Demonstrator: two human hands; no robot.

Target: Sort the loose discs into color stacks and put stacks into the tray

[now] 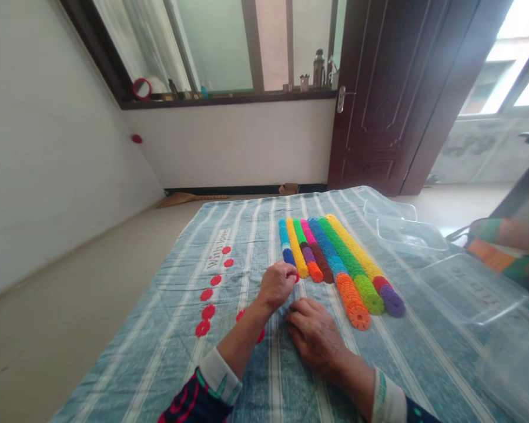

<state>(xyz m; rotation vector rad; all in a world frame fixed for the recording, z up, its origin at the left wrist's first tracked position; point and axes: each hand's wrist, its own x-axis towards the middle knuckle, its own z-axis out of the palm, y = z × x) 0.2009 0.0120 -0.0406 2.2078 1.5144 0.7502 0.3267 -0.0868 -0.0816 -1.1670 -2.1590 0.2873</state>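
Note:
Several rods of stacked coloured plastic discs point(335, 258) lie side by side on a blue striped cloth point(167, 329): blue, yellow, green, pink, purple, orange. My left hand point(277, 283) is curled at the near end of the leftmost blue and yellow rods, fingers pinched on a red disc I can barely see. My right hand point(315, 335) rests on the cloth just below it, fingers bent and close together, with nothing visible in them. Loose red discs point(207, 302) lie scattered on the cloth to the left.
Clear plastic containers point(467, 288) and lids point(405, 232) sit on the right of the cloth. A colourful chair seat point(506, 247) stands beyond the right edge. A dark door point(379, 94) and a windowsill with bottles point(320, 67) are behind.

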